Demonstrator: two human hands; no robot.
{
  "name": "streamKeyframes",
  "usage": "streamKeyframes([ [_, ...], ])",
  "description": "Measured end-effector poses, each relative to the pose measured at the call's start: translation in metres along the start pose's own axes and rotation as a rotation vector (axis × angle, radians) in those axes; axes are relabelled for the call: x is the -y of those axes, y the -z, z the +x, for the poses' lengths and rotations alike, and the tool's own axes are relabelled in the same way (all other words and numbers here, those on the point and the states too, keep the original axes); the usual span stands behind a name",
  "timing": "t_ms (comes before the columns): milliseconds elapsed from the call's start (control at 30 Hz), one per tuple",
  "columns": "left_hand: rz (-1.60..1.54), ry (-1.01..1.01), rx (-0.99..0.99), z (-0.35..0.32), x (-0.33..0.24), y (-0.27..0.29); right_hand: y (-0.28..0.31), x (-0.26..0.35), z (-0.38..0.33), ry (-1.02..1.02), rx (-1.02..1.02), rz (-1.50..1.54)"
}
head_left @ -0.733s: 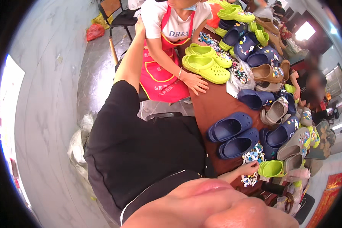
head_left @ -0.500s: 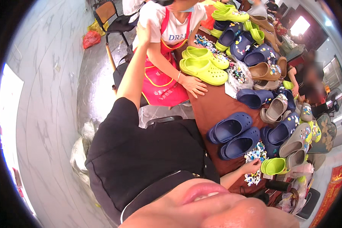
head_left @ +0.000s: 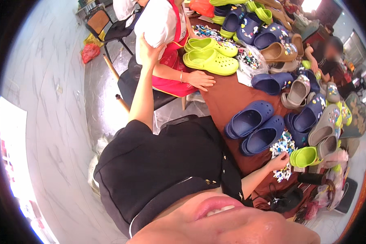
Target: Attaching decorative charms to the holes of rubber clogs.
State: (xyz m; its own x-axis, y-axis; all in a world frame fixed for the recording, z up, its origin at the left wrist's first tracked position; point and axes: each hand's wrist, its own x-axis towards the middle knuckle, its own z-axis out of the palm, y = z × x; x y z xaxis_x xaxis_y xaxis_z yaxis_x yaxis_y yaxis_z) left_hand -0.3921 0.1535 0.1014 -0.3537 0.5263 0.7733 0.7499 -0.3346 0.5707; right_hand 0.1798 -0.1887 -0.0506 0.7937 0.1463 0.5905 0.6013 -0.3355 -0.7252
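My left hand (head_left: 150, 51) reaches out to a co-worker and grips their upper arm (head_left: 144, 36) at the white sleeve. On the right, my right hand (head_left: 279, 161) is over a heap of small colourful shoe charms (head_left: 284, 140), its fingertips pinched together. Whatever sits between those fingertips is too small to make out. Just beyond the heap lies a pair of plain navy clogs (head_left: 253, 118), side by side. A lime-green clog (head_left: 304, 157) rests close to the right of my right hand.
A brown-covered table (head_left: 219, 95) carries lime clogs (head_left: 213, 61), charm-covered clogs (head_left: 309, 116) and a clear bag of charms (head_left: 252, 61). The co-worker's hand (head_left: 201, 80) lies flat on the table edge. Another person (head_left: 331, 61) sits across. A chair (head_left: 110, 28) stands far left.
The whole view has shifted a little. The co-worker has leaned left, and my left hand now wraps their upper arm. My right hand stays at the charms.
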Motion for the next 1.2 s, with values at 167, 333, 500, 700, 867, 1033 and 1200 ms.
streamKeyframes([
  [167,0.204,0.004,0.103,-0.013,-0.043,0.021,0.005,0.017,-0.001,-0.001,0.014,-0.019],
  [333,0.427,-0.388,-0.122,0.004,-0.075,0.034,0.008,0.025,-0.001,0.023,-0.005,0.012],
  [500,0.311,-0.745,-0.27,0.062,-0.166,0.032,0.008,0.029,-0.004,0.023,0.001,0.017],
  [700,0.498,-0.752,-0.16,0.193,-0.25,-0.017,0.016,0.034,-0.008,-0.042,0.084,0.019],
  [867,0.96,-0.687,-0.091,0.282,-0.307,-0.087,0.012,0.021,-0.009,-0.011,0.084,0.029],
  [1033,1.211,-0.429,0.283,0.286,-0.291,-0.116,0.018,0.033,-0.006,-0.043,0.075,-0.023],
  [1200,1.068,-0.434,0.325,0.296,-0.266,-0.088,0.015,0.029,-0.008,-0.051,0.094,0.009],
])
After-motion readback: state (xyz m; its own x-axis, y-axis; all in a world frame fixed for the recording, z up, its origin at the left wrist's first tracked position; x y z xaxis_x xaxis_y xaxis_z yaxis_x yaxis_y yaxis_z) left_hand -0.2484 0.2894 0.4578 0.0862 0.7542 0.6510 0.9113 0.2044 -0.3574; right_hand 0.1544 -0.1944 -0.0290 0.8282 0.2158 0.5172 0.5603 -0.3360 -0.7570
